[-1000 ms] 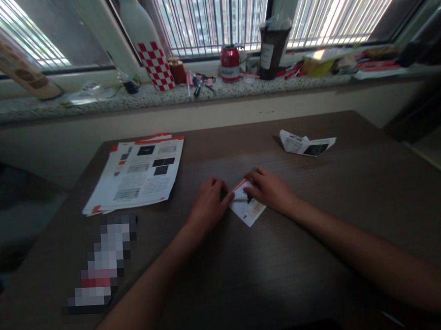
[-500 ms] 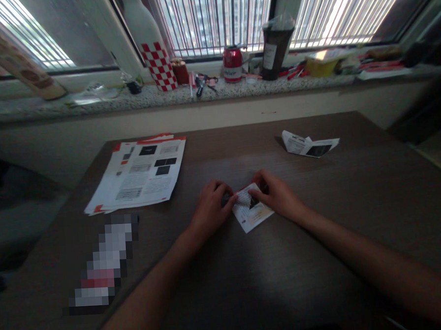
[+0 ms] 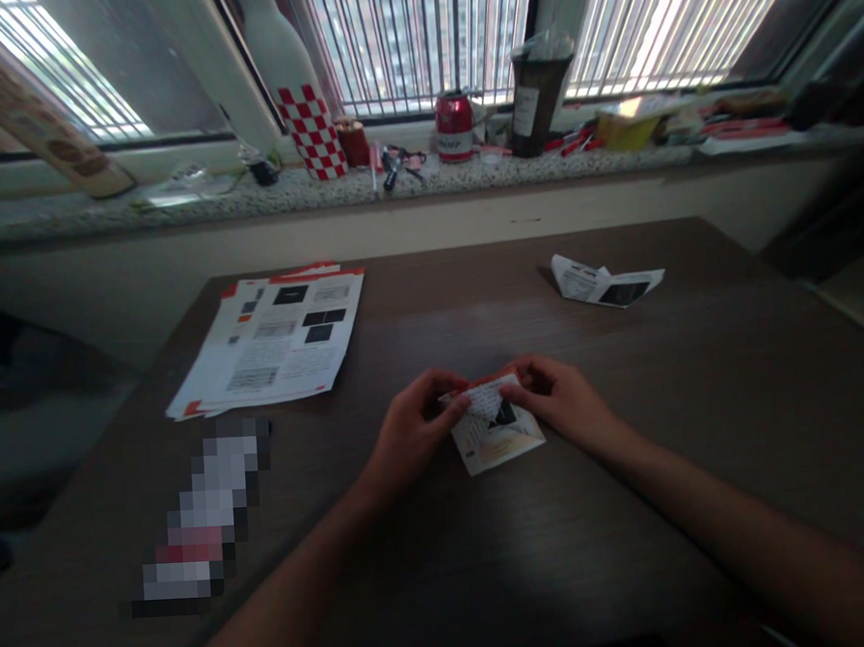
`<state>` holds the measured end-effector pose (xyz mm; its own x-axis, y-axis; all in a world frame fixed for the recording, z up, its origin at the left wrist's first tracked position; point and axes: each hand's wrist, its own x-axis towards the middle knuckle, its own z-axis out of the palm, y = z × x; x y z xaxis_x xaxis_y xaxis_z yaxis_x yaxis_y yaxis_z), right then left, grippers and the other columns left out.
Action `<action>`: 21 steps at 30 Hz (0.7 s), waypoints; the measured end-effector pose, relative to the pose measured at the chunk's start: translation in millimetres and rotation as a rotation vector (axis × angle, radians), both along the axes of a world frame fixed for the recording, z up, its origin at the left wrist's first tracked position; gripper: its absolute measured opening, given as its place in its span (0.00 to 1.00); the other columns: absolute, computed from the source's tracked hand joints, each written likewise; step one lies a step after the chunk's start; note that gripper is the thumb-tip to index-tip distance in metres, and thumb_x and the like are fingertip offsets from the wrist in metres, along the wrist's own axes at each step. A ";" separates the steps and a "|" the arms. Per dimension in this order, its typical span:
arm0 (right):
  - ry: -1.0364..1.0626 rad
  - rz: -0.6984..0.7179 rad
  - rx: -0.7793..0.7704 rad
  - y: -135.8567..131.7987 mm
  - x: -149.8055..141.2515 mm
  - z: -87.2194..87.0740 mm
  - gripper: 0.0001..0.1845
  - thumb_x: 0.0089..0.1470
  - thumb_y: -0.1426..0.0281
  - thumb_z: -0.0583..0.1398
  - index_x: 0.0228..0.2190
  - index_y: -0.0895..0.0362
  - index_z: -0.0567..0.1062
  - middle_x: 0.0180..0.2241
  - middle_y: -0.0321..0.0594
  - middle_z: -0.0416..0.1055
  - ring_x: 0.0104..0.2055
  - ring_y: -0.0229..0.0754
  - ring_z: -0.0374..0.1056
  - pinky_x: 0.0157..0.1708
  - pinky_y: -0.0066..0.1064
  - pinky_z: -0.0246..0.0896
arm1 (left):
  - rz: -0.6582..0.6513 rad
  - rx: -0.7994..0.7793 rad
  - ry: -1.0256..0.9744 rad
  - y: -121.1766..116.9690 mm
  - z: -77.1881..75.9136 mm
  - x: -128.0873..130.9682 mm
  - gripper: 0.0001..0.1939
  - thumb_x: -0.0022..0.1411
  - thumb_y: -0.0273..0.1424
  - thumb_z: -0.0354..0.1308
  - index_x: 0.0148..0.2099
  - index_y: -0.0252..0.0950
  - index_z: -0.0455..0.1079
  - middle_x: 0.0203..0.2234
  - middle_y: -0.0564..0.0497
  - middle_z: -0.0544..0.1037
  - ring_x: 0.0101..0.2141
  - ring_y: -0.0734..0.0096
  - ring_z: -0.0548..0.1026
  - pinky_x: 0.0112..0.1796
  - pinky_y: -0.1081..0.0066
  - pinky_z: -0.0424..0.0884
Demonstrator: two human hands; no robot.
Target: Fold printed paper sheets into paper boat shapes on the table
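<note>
Pinching the folded paper at table centre, left fingers at its ten o'clock, right fingers at its one; paper stack sits toward ten!

Masked, covered, cropped
Pixelation masks a long object; left hand and right hand partly cover the folded paper; the paper stack's print is illegibly small; the bottle's top is cropped.

Slim bare forearms, bare left hand, bare right hand
</note>
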<state>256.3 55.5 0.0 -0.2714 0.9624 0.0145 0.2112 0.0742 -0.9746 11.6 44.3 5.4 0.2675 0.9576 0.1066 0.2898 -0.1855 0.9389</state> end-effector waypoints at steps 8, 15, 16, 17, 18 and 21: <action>-0.073 0.016 0.021 -5.3 0.4 0.5 0.11 0.62 0.58 0.65 0.38 0.53 0.78 0.33 0.40 0.80 0.33 0.44 0.77 0.30 0.35 0.72 | 0.055 0.028 0.001 -6.2 -4.8 0.2 0.05 0.69 0.34 0.65 0.45 0.40 0.77 0.38 0.53 0.81 0.38 0.67 0.79 0.39 0.68 0.74; -0.065 -0.022 -0.039 -12.5 -1.7 0.0 0.14 0.62 0.55 0.65 0.38 0.53 0.80 0.34 0.40 0.81 0.35 0.44 0.77 0.33 0.34 0.72 | 0.080 -0.020 0.017 -9.5 -3.3 -0.5 0.07 0.68 0.36 0.66 0.44 0.40 0.78 0.36 0.53 0.81 0.36 0.67 0.78 0.37 0.69 0.72; -0.052 -0.026 -0.053 -13.4 -2.2 1.1 0.14 0.62 0.55 0.65 0.39 0.53 0.80 0.34 0.40 0.81 0.35 0.44 0.77 0.34 0.34 0.72 | 0.081 -0.023 0.020 -9.8 -2.7 -0.6 0.06 0.68 0.36 0.66 0.43 0.40 0.78 0.36 0.53 0.81 0.36 0.67 0.78 0.37 0.69 0.72; -0.043 -0.027 -0.063 -14.1 -2.6 2.3 0.14 0.61 0.55 0.65 0.39 0.53 0.80 0.34 0.40 0.81 0.35 0.44 0.77 0.34 0.33 0.71 | 0.081 -0.024 0.021 -10.1 -2.1 -0.6 0.06 0.68 0.36 0.66 0.43 0.39 0.78 0.36 0.53 0.81 0.36 0.68 0.78 0.37 0.69 0.72; -0.040 -0.025 -0.068 -14.7 -3.0 3.7 0.14 0.61 0.55 0.65 0.38 0.53 0.81 0.34 0.40 0.81 0.35 0.44 0.77 0.34 0.33 0.71 | 0.079 -0.027 0.019 -10.4 -1.6 -0.5 0.06 0.68 0.35 0.66 0.43 0.39 0.78 0.35 0.53 0.81 0.36 0.68 0.78 0.37 0.70 0.72; -0.051 -0.028 -0.061 -15.9 -3.6 6.9 0.14 0.61 0.56 0.65 0.37 0.54 0.81 0.32 0.40 0.81 0.33 0.43 0.76 0.31 0.32 0.69 | 0.070 -0.043 -0.016 -11.3 -0.9 -0.1 0.06 0.67 0.35 0.66 0.44 0.40 0.79 0.37 0.52 0.82 0.38 0.67 0.79 0.39 0.69 0.73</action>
